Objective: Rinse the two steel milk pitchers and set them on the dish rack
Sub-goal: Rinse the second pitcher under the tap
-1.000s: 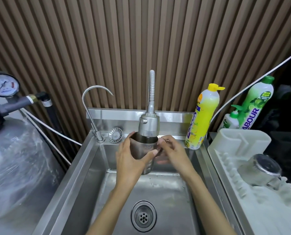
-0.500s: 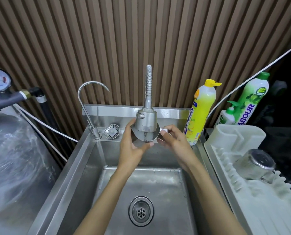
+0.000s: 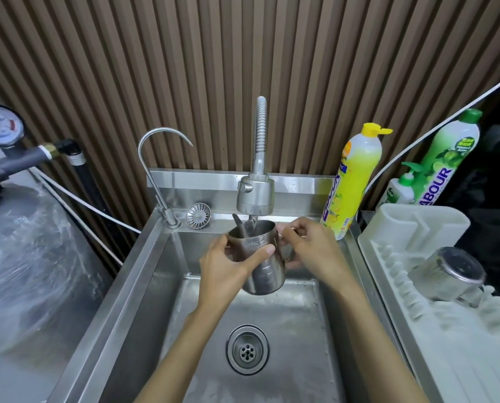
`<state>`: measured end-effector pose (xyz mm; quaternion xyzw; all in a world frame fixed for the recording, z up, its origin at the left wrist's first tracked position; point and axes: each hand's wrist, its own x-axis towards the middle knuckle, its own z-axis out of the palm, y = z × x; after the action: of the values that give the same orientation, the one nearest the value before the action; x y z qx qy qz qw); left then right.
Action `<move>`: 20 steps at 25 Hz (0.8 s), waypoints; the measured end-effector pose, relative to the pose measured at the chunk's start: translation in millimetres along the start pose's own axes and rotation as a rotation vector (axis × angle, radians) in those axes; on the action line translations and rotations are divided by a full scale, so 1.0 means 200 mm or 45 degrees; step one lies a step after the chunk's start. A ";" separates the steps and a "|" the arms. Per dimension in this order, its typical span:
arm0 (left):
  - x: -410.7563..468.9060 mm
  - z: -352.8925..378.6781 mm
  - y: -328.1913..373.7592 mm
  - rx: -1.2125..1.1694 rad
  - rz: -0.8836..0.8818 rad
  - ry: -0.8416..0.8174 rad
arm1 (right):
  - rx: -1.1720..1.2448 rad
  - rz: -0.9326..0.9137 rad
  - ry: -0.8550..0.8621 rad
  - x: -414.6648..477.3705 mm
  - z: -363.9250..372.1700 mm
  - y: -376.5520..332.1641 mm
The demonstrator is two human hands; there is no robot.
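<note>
A steel milk pitcher (image 3: 264, 269) is held upright over the sink (image 3: 144, 280), just below the spray head of the flexible faucet (image 3: 255, 196). A thin stream of water runs from the spray head into its open mouth. My left hand (image 3: 228, 266) wraps around the pitcher's body. My right hand (image 3: 309, 248) grips it at the handle side, and the handle is mostly hidden by the fingers. A second steel pitcher (image 3: 449, 274) lies upside down and tilted on the white dish rack (image 3: 417, 324) at the right.
A thin gooseneck tap (image 3: 161, 158) and a loose strainer (image 3: 198, 215) sit at the sink's back left. A yellow soap bottle (image 3: 353, 181) and green bottles (image 3: 443, 158) stand at the back right. The drain (image 3: 247, 349) is below my arms. A plastic-wrapped tank (image 3: 24, 271) stands left.
The pitcher has come down from right under the spray head, where it was tipped, and now sits upright lower over the sink. Both hands came down with it.
</note>
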<state>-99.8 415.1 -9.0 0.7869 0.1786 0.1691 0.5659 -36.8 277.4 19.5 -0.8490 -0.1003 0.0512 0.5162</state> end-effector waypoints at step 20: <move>-0.02 -0.04 0.07 0.350 0.202 0.200 | 0.571 0.061 -0.164 -0.04 0.08 0.06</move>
<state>-105.8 416.4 6.1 0.8529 0.1812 0.2483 0.4220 -46.4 283.8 0.8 -0.7102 -0.0991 0.1386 0.6831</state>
